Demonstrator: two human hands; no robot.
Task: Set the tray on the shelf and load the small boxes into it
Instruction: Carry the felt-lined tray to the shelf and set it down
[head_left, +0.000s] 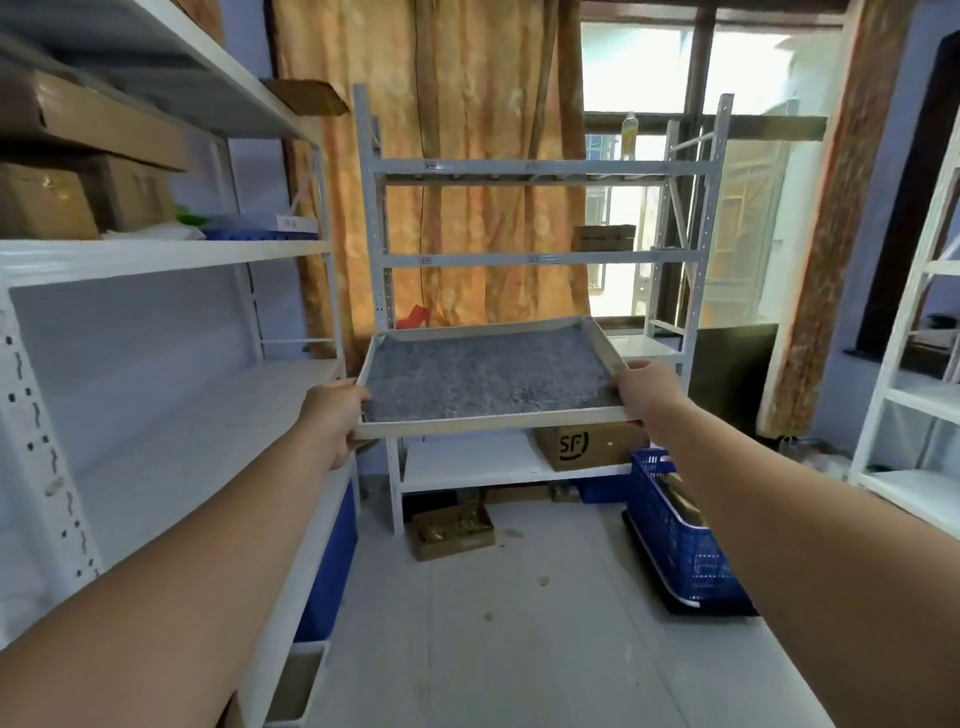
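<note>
I hold a flat rectangular tray (485, 375) with a white rim and a grey speckled lining out in front of me, in the air and roughly level. My left hand (337, 415) grips its left near corner, thumb over the rim. My right hand (652, 392) grips the right edge. The tray holds nothing. Behind it stands a grey metal shelf rack (535, 258) with a white lower board. A brown box (604, 237) sits on the rack's middle level. No small boxes show near my hands.
A white shelf unit (171, 410) runs along my left, with cardboard boxes (78, 192) on its upper level. A brown SF carton (589, 444) sits on the rack's lower board. A blue plastic crate (685, 535) and an open carton (452, 530) stand on the floor. Another white shelf (914, 395) is at right.
</note>
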